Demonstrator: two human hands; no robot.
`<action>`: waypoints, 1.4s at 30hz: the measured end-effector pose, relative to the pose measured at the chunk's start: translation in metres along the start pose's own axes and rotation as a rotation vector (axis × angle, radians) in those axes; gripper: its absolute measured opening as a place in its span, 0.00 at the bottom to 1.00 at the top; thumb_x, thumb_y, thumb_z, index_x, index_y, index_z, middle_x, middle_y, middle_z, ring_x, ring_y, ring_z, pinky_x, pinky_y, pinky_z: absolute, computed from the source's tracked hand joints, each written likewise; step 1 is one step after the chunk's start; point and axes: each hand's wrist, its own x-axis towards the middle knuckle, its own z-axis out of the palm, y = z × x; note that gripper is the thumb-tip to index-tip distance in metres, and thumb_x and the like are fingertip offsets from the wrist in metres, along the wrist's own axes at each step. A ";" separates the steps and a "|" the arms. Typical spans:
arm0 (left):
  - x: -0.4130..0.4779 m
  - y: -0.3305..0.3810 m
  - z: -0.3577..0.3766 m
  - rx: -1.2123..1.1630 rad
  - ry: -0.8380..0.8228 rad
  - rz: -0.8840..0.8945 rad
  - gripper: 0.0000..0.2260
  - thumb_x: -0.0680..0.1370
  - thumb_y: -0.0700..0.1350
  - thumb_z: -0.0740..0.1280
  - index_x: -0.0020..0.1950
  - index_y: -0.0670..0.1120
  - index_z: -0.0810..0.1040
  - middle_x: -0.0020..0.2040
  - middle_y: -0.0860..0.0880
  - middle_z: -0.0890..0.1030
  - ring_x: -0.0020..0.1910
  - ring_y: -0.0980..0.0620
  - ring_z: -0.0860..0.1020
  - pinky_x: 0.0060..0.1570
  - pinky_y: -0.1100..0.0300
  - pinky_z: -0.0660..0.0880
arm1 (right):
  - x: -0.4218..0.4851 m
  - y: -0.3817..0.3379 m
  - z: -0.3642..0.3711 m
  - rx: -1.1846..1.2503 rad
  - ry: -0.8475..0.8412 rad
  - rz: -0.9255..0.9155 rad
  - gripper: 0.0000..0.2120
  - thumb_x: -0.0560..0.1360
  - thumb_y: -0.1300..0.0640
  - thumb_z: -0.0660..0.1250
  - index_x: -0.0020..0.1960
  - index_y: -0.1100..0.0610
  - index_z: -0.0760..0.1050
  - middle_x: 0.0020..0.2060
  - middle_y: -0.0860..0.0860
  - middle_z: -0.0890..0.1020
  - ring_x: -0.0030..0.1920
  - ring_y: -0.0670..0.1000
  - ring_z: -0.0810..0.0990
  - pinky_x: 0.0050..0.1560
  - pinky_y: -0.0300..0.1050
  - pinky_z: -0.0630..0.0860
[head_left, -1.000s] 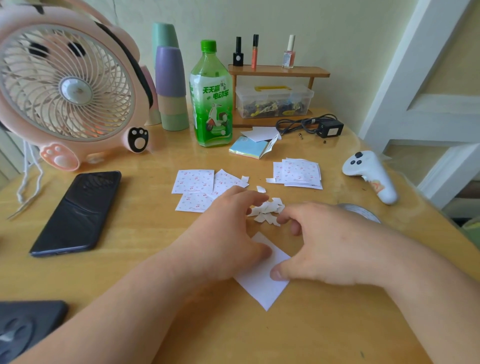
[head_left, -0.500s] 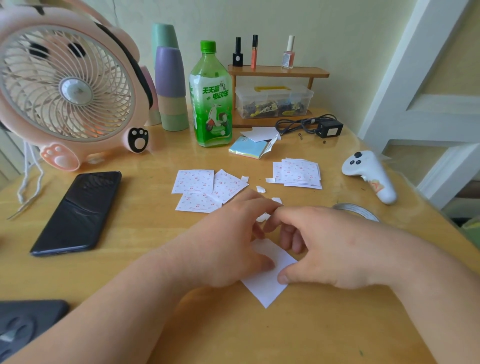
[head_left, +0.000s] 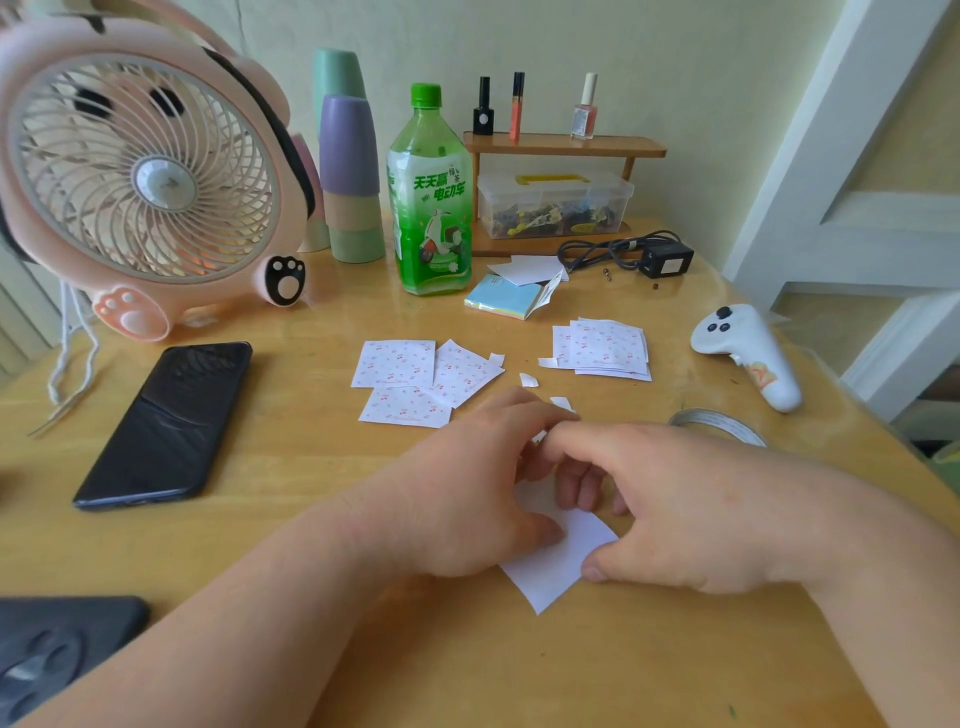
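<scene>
A white paper square (head_left: 558, 569) lies corner-on near the front middle of the wooden table (head_left: 311, 519). My left hand (head_left: 467, 488) and my right hand (head_left: 675, 504) are both on it. Each thumb presses the paper's near part, and the curled fingers cover its far part. The fingertips of the two hands meet above it. A pile of small white paper scraps (head_left: 540, 436) shows only through the gap between my fingers. Two loose scraps (head_left: 529, 380) lie just beyond.
Cherry-print paper squares (head_left: 400, 364) lie beyond my left hand, with a stack of them (head_left: 608, 345) to the right. A black phone (head_left: 166, 421) and pink fan (head_left: 145, 182) are left. A green bottle (head_left: 431, 208), sticky notes (head_left: 506, 299), white controller (head_left: 748, 353) and tape roll (head_left: 727, 423) are further back and right.
My right hand slid left from the scrap pile until its fingers met those of my left hand over the far part of the white paper, hiding most scraps.
</scene>
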 end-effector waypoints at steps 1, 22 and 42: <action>0.001 -0.001 0.000 0.001 -0.006 -0.002 0.29 0.70 0.45 0.78 0.67 0.60 0.73 0.57 0.64 0.70 0.54 0.63 0.75 0.51 0.71 0.73 | 0.000 0.000 0.000 -0.001 -0.007 -0.008 0.23 0.71 0.50 0.75 0.60 0.36 0.69 0.52 0.35 0.76 0.54 0.36 0.74 0.55 0.40 0.77; 0.011 -0.001 -0.004 -0.880 0.659 -0.196 0.21 0.66 0.37 0.78 0.57 0.52 0.83 0.51 0.55 0.85 0.46 0.49 0.85 0.55 0.53 0.82 | 0.018 0.021 -0.010 0.839 0.545 0.074 0.15 0.73 0.64 0.75 0.56 0.53 0.77 0.33 0.50 0.81 0.36 0.49 0.76 0.46 0.49 0.69; 0.009 0.005 0.005 -0.873 0.598 -0.144 0.20 0.63 0.42 0.77 0.54 0.53 0.84 0.52 0.54 0.85 0.47 0.49 0.82 0.61 0.42 0.79 | 0.022 0.010 -0.002 1.153 0.630 -0.007 0.19 0.61 0.52 0.81 0.51 0.53 0.82 0.41 0.55 0.86 0.45 0.52 0.82 0.54 0.50 0.72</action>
